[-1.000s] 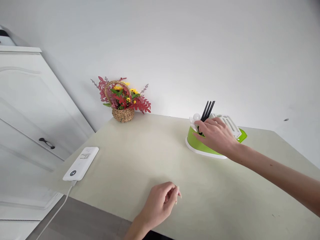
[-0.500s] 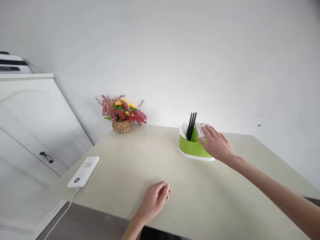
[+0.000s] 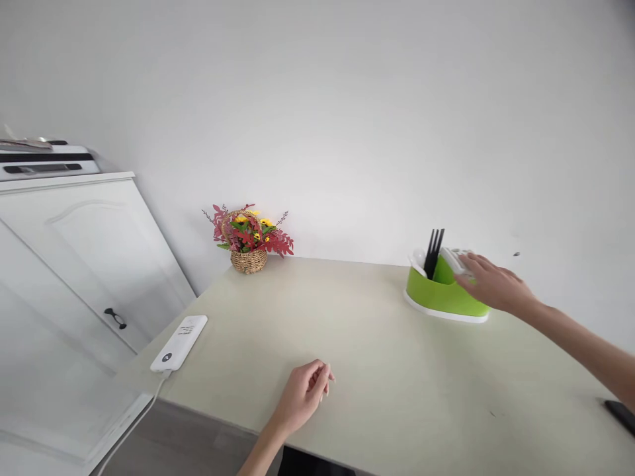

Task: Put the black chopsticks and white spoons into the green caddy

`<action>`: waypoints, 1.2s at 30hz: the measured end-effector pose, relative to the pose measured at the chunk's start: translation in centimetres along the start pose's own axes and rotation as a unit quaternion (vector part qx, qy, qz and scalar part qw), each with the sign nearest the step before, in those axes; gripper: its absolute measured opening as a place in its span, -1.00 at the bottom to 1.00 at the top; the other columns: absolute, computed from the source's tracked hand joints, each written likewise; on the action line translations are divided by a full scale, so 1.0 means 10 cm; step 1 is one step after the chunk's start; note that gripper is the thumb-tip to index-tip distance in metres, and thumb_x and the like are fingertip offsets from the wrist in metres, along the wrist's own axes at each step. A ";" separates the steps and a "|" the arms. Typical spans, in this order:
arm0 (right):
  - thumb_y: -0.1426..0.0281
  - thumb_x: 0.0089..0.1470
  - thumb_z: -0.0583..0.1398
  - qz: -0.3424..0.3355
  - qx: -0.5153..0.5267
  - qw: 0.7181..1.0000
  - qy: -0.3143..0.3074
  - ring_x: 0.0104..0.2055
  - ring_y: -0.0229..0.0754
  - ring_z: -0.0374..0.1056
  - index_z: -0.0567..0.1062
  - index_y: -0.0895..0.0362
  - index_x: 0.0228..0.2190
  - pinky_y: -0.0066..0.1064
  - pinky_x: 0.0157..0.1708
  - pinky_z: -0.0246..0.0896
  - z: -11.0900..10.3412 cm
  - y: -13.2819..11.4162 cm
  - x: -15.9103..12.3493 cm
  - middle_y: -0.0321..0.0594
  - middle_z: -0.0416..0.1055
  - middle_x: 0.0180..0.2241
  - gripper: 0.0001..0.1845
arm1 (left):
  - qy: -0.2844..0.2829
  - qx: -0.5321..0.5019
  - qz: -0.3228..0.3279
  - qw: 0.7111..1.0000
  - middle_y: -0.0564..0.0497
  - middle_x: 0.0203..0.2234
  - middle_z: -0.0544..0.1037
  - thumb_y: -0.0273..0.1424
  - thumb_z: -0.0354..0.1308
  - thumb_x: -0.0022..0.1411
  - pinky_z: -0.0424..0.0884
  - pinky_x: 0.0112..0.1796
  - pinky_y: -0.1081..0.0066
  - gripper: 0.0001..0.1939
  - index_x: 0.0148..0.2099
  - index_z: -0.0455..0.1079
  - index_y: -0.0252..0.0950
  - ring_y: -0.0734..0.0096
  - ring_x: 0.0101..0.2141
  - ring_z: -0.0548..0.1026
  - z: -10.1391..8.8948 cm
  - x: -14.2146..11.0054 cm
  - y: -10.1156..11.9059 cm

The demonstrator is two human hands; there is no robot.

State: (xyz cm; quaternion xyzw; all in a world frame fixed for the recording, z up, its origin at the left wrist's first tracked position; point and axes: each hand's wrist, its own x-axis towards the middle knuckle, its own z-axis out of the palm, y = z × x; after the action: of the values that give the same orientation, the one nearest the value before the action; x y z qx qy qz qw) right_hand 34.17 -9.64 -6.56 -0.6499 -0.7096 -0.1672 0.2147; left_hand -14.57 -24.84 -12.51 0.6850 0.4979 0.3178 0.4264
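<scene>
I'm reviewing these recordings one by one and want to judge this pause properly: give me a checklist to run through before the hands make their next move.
1. Caddy upright on the table: ok.
2. Black sticks standing in the caddy: ok, leaning slightly.
3. White rack firmly gripped by the right hand: cannot tell; the hand lies over it and hides the contact.
4. Left hand away from the caddy: ok, loosely curled near the table's front edge.
5. Flower basket apart from both hands: ok, at the back left.
6. Cable away from both hands: ok, it hangs off the table at the left.
</scene>
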 end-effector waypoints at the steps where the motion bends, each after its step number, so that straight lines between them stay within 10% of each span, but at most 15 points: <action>1: 0.07 0.30 0.02 -0.005 -0.004 1.000 0.017 0.01 0.33 0.49 0.50 0.18 0.14 -0.01 -0.20 0.33 0.01 0.15 0.01 0.32 0.44 0.14 -0.40 | 0.001 0.002 -0.001 1.000 0.05 -0.53 0.46 0.04 -0.06 0.47 0.24 -0.46 0.47 -0.47 -0.29 0.44 -0.28 0.48 -0.53 0.36 0.00 0.00 0.00; 4: 0.01 0.29 -0.02 -0.019 -0.010 0.999 0.049 -0.14 0.31 0.52 0.56 0.07 0.03 0.02 -0.30 0.27 0.01 0.48 0.03 0.28 0.51 0.06 -0.42 | 0.007 0.009 0.000 1.000 0.05 -0.53 0.45 0.07 -0.07 0.46 0.24 -0.46 0.47 -0.45 -0.28 0.44 -0.27 0.47 -0.53 0.36 0.01 0.00 0.00; 8: 0.02 0.31 -0.05 -0.013 -0.012 0.998 0.059 0.22 0.47 0.32 0.47 0.16 0.16 0.19 -0.06 0.31 0.00 0.48 -0.13 0.34 0.39 0.19 -0.34 | 0.011 -0.002 -0.006 1.000 0.06 -0.54 0.42 0.10 -0.06 0.43 0.23 -0.45 0.47 -0.45 -0.29 0.41 -0.27 0.46 -0.53 0.35 0.02 0.01 -0.01; 13: 0.13 0.36 -0.06 0.002 0.037 0.999 0.019 0.52 0.18 -0.21 0.05 0.15 0.44 0.16 0.41 -0.09 0.10 -0.26 -0.99 0.08 -0.03 0.47 -0.26 | 0.007 -0.019 0.002 1.000 0.07 -0.52 0.42 0.08 -0.02 0.43 0.25 -0.42 0.48 -0.48 -0.26 0.41 -0.27 0.44 -0.48 0.37 -0.01 0.02 0.01; 20: -0.02 0.38 -0.12 0.037 0.139 0.983 -0.119 0.51 0.02 -0.20 0.16 0.09 0.42 0.00 0.46 -0.17 0.53 -1.02 -2.09 -0.13 -0.04 0.47 -0.24 | 0.041 -0.014 -0.022 0.999 0.05 -0.50 0.41 0.15 0.03 0.35 0.31 -0.46 0.47 -0.45 -0.25 0.42 -0.26 0.41 -0.48 0.38 -0.30 -0.09 -0.10; 36: -0.03 0.37 -0.18 0.064 0.083 0.983 -0.151 0.52 -0.02 -0.18 0.12 0.08 0.44 -0.01 0.48 -0.32 0.68 -1.10 -1.97 -0.21 -0.05 0.48 -0.21 | 0.096 -0.019 -0.020 0.995 0.08 -0.52 0.36 0.07 0.04 0.39 0.22 -0.46 0.48 -0.52 -0.27 0.43 -0.24 0.45 -0.51 0.29 -0.40 -0.17 -0.19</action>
State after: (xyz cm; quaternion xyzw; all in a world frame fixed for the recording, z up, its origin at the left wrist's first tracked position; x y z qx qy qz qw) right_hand 23.92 -24.01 -22.17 -0.6920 -0.7020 0.0060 0.1685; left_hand -19.33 -25.16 -12.50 0.6330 0.5439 0.3830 0.3960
